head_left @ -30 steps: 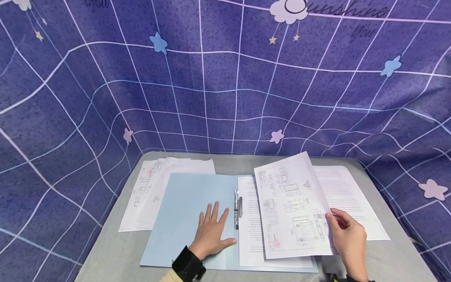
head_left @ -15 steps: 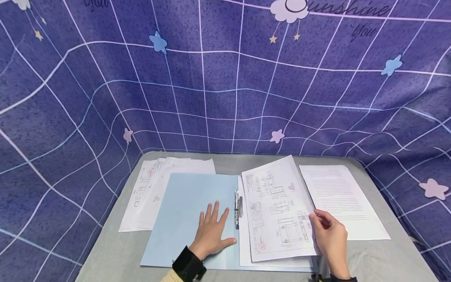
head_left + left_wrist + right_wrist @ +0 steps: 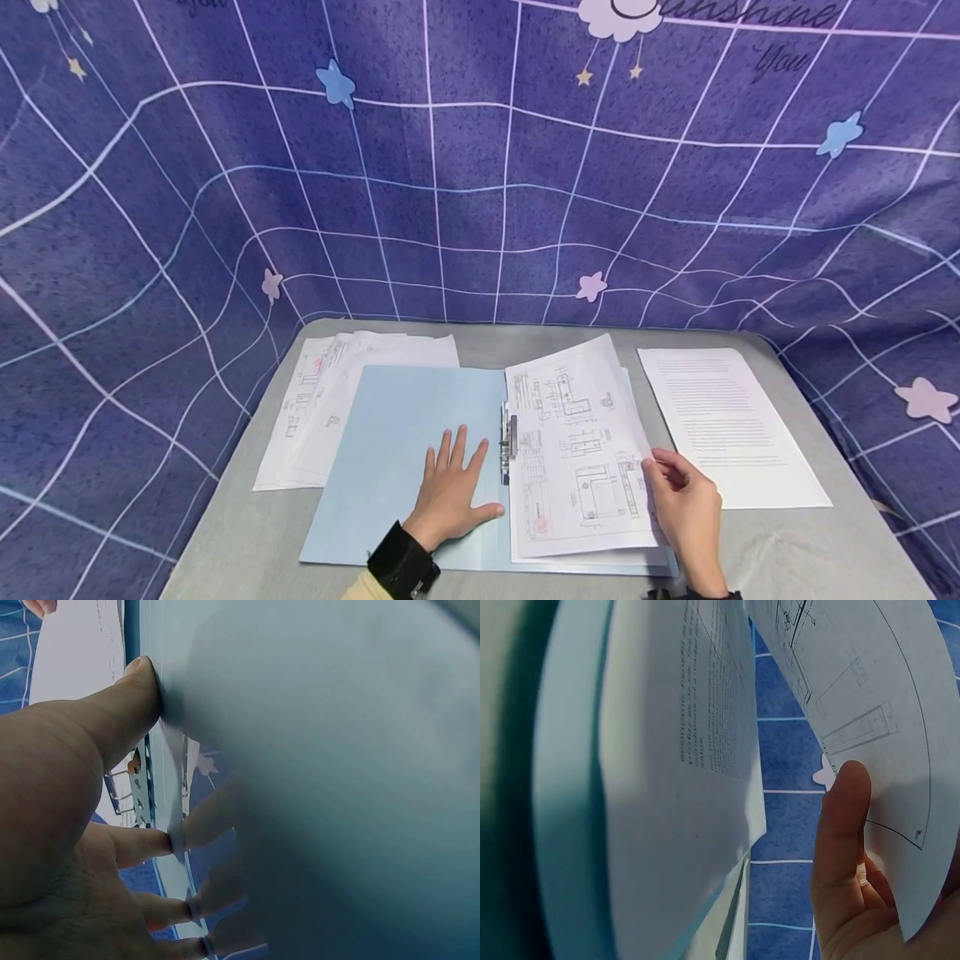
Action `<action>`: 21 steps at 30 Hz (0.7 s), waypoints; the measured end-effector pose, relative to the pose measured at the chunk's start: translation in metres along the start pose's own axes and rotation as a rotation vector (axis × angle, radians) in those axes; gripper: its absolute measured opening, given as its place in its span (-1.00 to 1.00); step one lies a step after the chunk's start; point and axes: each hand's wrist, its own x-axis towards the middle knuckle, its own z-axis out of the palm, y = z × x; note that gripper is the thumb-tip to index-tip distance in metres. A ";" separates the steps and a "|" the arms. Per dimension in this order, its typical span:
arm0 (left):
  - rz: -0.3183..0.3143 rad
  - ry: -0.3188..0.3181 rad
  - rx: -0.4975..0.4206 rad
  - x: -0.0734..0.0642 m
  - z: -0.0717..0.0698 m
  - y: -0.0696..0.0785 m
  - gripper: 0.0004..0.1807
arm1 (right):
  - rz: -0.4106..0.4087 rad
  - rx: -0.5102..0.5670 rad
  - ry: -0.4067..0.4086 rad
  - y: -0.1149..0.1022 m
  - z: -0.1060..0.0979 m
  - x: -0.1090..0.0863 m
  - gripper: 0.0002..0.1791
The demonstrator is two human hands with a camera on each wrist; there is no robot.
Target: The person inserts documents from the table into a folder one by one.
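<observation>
A light-blue folder (image 3: 408,433) lies opened flat, with a metal clip (image 3: 507,442) along its spine. My left hand (image 3: 452,492) rests on the folder's left cover, fingers spread and straight; the left wrist view shows its thumb and fingertips on the glossy cover. My right hand (image 3: 682,500) pinches the right edge of a drawing sheet (image 3: 577,467) between thumb and fingers. That sheet is slightly tilted above a printed text page (image 3: 682,787) on the folder's right side, its left edge close to the clip. In the right wrist view the sheet bows upward, apart from the text page.
Several loose drawing sheets (image 3: 315,417) lie at the left, partly under the folder. A printed text sheet (image 3: 731,425) lies on the grey table (image 3: 817,550) at the right. A patterned blue curtain (image 3: 465,208) stands behind the table.
My right hand has moved left with the drawing sheet, bringing it over the folder's right side and up to the clip. The text sheet at the right is now uncovered. My left hand stays put.
</observation>
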 end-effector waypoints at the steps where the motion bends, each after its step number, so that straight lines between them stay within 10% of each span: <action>1: -0.001 0.000 0.001 0.000 -0.001 0.000 0.04 | 0.005 0.004 0.001 0.000 0.000 -0.001 -0.82; 21: 0.004 0.016 -0.005 0.001 0.002 0.000 0.05 | 0.005 0.052 -0.069 0.008 0.004 -0.009 -0.74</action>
